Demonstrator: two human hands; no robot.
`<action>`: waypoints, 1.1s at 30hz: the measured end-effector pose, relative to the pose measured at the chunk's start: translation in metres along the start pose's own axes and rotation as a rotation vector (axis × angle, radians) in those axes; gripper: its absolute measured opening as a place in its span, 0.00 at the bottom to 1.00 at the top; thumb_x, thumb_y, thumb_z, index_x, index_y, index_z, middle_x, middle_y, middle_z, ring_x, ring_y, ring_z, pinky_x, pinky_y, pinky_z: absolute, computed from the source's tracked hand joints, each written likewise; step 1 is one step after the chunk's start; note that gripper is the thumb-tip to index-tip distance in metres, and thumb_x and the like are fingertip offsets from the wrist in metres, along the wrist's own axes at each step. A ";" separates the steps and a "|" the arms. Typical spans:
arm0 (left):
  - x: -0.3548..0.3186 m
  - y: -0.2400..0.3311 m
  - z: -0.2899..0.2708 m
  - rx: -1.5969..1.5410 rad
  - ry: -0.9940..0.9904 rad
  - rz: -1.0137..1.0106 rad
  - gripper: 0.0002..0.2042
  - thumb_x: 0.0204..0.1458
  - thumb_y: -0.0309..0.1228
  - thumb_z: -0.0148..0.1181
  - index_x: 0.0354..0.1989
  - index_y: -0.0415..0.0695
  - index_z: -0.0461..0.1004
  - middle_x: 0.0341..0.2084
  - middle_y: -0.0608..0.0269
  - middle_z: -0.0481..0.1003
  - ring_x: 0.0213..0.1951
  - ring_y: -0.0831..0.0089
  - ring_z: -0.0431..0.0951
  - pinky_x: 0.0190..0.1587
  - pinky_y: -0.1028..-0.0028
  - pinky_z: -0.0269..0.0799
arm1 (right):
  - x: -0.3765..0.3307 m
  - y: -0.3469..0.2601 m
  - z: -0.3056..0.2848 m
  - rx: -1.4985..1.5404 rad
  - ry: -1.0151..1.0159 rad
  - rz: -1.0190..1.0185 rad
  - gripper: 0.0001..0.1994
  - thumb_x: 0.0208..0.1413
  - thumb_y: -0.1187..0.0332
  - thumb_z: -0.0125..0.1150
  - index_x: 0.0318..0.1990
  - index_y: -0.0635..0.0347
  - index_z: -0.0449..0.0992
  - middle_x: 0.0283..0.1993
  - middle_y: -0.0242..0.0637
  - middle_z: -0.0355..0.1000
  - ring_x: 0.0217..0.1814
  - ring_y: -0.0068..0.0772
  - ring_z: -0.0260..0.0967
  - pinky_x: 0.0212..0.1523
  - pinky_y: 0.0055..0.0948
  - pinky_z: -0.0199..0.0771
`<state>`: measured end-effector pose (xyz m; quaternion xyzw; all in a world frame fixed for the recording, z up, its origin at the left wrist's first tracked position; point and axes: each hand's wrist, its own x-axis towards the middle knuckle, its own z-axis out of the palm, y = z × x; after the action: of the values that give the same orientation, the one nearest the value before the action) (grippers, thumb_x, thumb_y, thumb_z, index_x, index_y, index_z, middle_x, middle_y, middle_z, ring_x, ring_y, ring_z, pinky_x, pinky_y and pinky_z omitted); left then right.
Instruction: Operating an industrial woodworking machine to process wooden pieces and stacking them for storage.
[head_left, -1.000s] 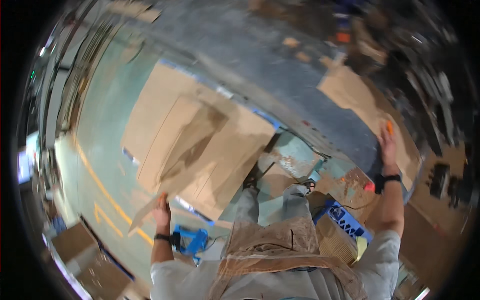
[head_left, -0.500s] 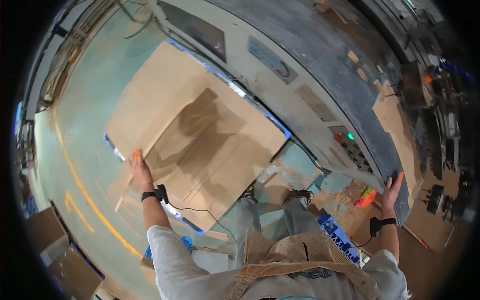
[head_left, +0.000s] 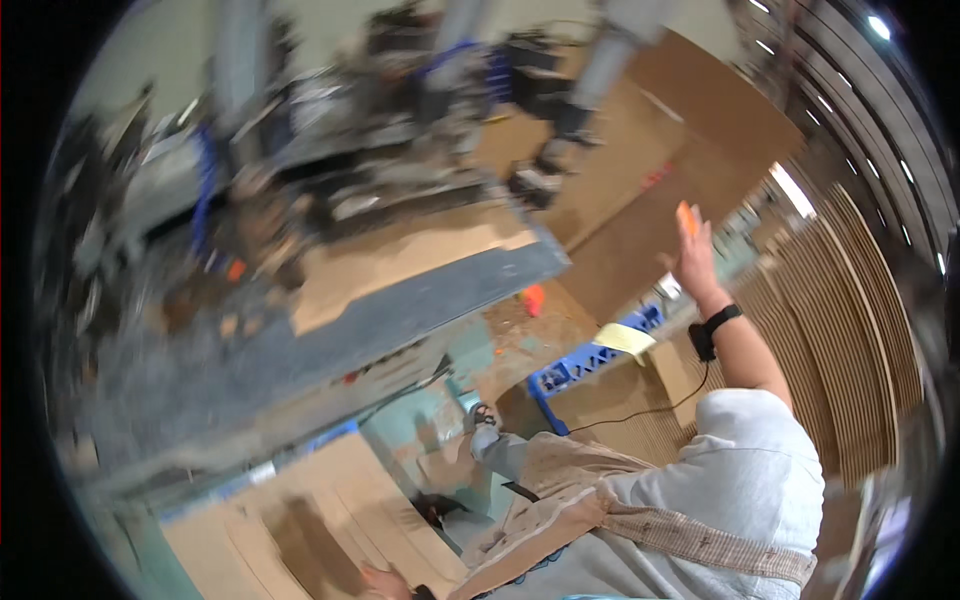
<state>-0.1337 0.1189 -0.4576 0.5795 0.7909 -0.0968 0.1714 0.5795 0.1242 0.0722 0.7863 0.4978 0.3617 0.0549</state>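
Right hand (head_left: 692, 265), three o'clock: fingers apart; left hand (head_left: 390, 583), seven o'clock: fingers indiscernible, best laid flat by tan board (head_left: 345, 500).

From my head, the fisheye faces down and forward, near my right hand (head_left: 692, 262), across the grey worktop (head_left: 440, 295)

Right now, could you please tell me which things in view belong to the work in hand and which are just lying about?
Probably in use:
left hand, at the brown board, contact unclear
right hand, raised, open

Seemingly lying about:
yellow sheet
small orange thing
tan scraps on the grey bench
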 end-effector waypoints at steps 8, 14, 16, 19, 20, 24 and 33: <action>0.018 0.250 -0.172 -0.694 -0.419 0.678 0.28 0.52 0.32 0.57 0.63 0.40 0.59 0.58 0.46 0.64 0.59 0.55 0.65 0.57 0.60 0.61 | -0.223 0.319 -0.290 -0.731 -0.138 1.213 0.45 0.49 0.33 0.51 0.64 0.61 0.56 0.66 0.50 0.56 0.70 0.51 0.48 0.64 0.63 0.43; 0.080 0.441 -0.265 -0.681 -0.024 1.206 0.23 0.50 0.27 0.59 0.55 0.33 0.65 0.49 0.42 0.71 0.51 0.46 0.69 0.55 0.59 0.62 | -0.208 0.303 -0.279 -0.316 -0.329 1.235 0.30 0.49 0.42 0.57 0.50 0.57 0.74 0.49 0.50 0.73 0.53 0.48 0.69 0.55 0.43 0.66; 0.100 0.505 -0.291 -0.486 0.301 1.327 0.24 0.50 0.30 0.61 0.54 0.32 0.66 0.53 0.42 0.67 0.54 0.46 0.67 0.57 0.59 0.60 | -0.196 0.301 -0.267 -0.384 -0.192 0.899 0.17 0.51 0.62 0.59 0.49 0.52 0.75 0.40 0.47 0.75 0.45 0.47 0.73 0.43 0.37 0.72; 0.103 0.577 -0.299 -0.299 0.205 1.144 0.30 0.50 0.40 0.60 0.57 0.33 0.63 0.59 0.43 0.61 0.60 0.48 0.60 0.61 0.57 0.55 | -0.158 0.257 -0.253 -0.495 -0.045 0.714 0.14 0.50 0.76 0.53 0.44 0.52 0.75 0.35 0.41 0.76 0.38 0.44 0.74 0.38 0.39 0.73; 0.093 0.593 -0.297 -0.152 0.173 1.083 0.34 0.50 0.46 0.58 0.60 0.34 0.60 0.62 0.44 0.56 0.63 0.48 0.55 0.63 0.55 0.50 | -0.160 0.254 -0.251 -0.528 0.066 0.584 0.12 0.51 0.75 0.53 0.43 0.53 0.75 0.35 0.42 0.76 0.38 0.43 0.74 0.38 0.39 0.74; 0.100 0.586 -0.274 0.023 0.298 0.961 0.46 0.46 0.60 0.55 0.67 0.38 0.49 0.67 0.48 0.48 0.68 0.50 0.43 0.66 0.48 0.37 | -0.083 0.199 -0.224 -0.369 0.140 0.330 0.15 0.47 0.78 0.54 0.44 0.55 0.74 0.35 0.40 0.76 0.37 0.40 0.74 0.36 0.34 0.75; 0.067 0.516 -0.225 -0.181 0.608 1.245 0.17 0.44 0.41 0.62 0.38 0.44 0.73 0.45 0.50 0.71 0.50 0.53 0.68 0.57 0.56 0.61 | 0.133 0.067 -0.099 0.130 -0.052 -0.311 0.07 0.50 0.71 0.51 0.37 0.53 0.73 0.28 0.37 0.72 0.34 0.42 0.73 0.31 0.38 0.71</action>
<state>0.3022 0.4172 -0.2518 0.9098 0.3295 0.2521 0.0137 0.6002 0.1730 0.2427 0.7108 0.6344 0.2953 0.0720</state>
